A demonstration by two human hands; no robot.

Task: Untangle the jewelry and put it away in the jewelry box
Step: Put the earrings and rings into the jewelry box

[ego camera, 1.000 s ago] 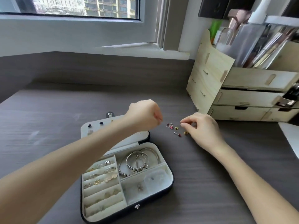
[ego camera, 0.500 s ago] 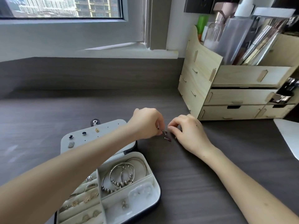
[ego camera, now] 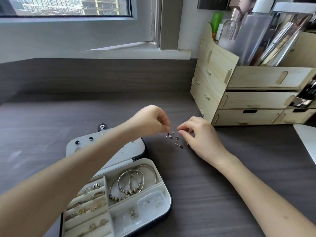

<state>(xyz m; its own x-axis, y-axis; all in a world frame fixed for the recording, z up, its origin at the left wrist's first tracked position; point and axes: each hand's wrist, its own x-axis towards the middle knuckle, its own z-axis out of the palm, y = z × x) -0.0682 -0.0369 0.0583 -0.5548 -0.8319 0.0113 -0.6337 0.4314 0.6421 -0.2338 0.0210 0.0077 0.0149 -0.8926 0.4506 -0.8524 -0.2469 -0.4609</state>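
Observation:
Several tiny earrings (ego camera: 177, 140) with dark red stones lie loose on the dark wood-grain table (ego camera: 222, 194). My left hand (ego camera: 150, 121) reaches across the box lid and pinches one small earring (ego camera: 169, 134) at its fingertips, just above the table. My right hand (ego camera: 200, 134) sits right of the pile, thumb and forefinger pinched together on a tiny piece that is barely visible. The open jewelry box (ego camera: 168, 199) lies at the lower left, with silver bracelets (ego camera: 133, 183) in one compartment and rings (ego camera: 95, 195) in the padded slots.
The box lid (ego camera: 119, 151) lies flat behind the tray with stud earrings (ego camera: 90, 138) pinned in it. A wooden drawer organiser (ego camera: 256, 100) full of cosmetics stands at the back right. A white object (ego camera: 307, 141) sits at the right edge. A window sill runs along the back.
Both hands have drawn slightly apart over the earring pile after meeting at it. The view has shifted, so the box sits lower and further left than a second ago.

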